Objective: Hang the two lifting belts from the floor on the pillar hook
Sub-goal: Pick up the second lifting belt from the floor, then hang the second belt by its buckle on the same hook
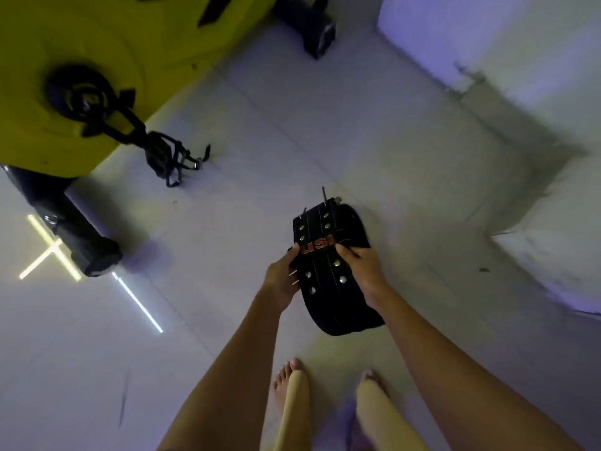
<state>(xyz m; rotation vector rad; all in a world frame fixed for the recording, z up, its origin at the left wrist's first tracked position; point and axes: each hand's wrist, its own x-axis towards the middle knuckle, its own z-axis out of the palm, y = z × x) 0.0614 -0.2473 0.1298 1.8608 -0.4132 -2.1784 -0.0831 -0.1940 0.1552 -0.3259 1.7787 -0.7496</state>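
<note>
1. The fingers (294, 250) of the left hand (280, 277) are curling over the left edge of the lifting belts (328, 271), and the fingers of the right hand (361, 267) are pinching the right edge; both hands are gripping the bundle in the air above the floor (292, 135)
2. The bundle is looking like black leather, wide and curved, with pale stitching lines, round metal rivets, red letters across the middle and buckle prongs sticking up at the far end; how many belts are stacked in it cannot be told
3. The floor is showing as pale, glossy tiles reflecting strip lights, with two bare feet standing below the belts
4. One yellow exercise machine (81, 76) with a black pedal is sitting at upper left, and a white wall (520, 60) is running along the right
</note>
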